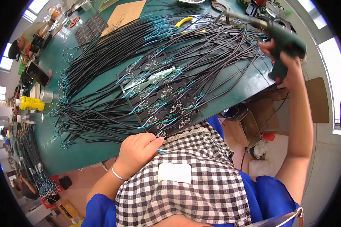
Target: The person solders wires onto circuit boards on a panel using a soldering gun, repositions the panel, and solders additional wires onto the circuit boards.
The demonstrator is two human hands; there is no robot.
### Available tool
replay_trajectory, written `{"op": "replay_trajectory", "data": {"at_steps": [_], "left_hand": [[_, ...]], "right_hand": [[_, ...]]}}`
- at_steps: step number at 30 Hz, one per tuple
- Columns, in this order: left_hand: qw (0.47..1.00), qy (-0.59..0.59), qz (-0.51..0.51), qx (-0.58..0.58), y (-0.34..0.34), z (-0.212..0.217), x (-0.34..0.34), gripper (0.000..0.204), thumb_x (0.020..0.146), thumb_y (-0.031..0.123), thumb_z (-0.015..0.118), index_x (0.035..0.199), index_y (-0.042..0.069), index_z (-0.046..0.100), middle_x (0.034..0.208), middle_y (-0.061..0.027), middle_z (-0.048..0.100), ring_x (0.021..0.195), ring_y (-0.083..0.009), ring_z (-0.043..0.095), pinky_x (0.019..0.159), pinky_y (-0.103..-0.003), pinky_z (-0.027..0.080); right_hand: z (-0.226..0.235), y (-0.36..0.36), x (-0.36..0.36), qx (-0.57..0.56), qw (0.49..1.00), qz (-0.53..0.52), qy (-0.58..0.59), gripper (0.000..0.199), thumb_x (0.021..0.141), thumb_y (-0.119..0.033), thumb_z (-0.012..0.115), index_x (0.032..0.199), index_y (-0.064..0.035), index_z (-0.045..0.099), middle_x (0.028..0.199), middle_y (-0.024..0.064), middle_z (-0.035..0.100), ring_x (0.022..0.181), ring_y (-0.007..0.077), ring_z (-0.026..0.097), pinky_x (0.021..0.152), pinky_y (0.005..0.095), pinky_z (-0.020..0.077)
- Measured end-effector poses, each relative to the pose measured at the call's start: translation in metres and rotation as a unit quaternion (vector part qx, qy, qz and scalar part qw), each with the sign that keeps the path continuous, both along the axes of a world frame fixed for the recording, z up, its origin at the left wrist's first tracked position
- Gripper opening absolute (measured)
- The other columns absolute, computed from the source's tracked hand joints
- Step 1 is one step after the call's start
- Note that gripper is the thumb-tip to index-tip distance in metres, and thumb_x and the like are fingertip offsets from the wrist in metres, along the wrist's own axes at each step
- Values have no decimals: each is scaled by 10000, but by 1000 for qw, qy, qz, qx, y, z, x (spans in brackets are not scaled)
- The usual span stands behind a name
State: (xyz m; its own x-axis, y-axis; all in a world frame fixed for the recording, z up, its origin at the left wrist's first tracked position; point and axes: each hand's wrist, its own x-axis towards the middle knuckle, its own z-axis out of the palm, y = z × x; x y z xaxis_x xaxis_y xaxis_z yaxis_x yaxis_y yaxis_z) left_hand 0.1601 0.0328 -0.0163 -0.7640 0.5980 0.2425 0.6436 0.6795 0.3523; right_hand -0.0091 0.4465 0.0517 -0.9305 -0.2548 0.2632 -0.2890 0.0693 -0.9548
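1 green tool gripped w/ R hand, tip blurred, L hand curled by teal wires, can't tell fingers' hold

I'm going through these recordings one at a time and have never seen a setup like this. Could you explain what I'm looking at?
There is no robot here: a person works with two bare hands. The single picture comes from a wide fisheye camera on the person's head, looking down, so straight edges bend near the rim.

The right hand holds up a dark green pistol-shaped tool with a long nozzle, slightly blurred. The left hand is curled at the table's near edge, with teal wire ends by its fingertips; its grip is unclear.

On the green table lie bundles of thin black cables with teal ends, black panels with small metallic parts, and a flat brown cardboard sheet.
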Motion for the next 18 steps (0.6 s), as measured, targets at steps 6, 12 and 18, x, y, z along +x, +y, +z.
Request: {"op": "replay_trajectory", "data": {"at_steps": [6,12,18], "left_hand": [[987,-103,54,112,-6,22,-8,390,650,-4,676,1019,78,583,955,-115,539,742,-239,570,599,-333,477],[992,49,10,111,31,30,-29,278,650,22,669,923,73,675,722,-25,474,565,-161,500,468,-262,411],[1000,-2,12,26,28,9,-39,160,688,50,619,845,65,587,748,-47,525,594,-198,570,485,-303,449]], "right_hand": [[7,1,-15,-23,999,32,3,442,880,-229,492,1235,32,477,1160,189,578,992,251,610,832,356,492],[-50,-29,80,-174,977,-25,-121,716,728,-358,716,1262,21,428,1108,187,572,809,246,637,722,362,528],[-76,-59,185,-105,982,2,-159,558,809,-316,595,1236,16,456,1084,136,591,790,180,624,683,310,501]]}}
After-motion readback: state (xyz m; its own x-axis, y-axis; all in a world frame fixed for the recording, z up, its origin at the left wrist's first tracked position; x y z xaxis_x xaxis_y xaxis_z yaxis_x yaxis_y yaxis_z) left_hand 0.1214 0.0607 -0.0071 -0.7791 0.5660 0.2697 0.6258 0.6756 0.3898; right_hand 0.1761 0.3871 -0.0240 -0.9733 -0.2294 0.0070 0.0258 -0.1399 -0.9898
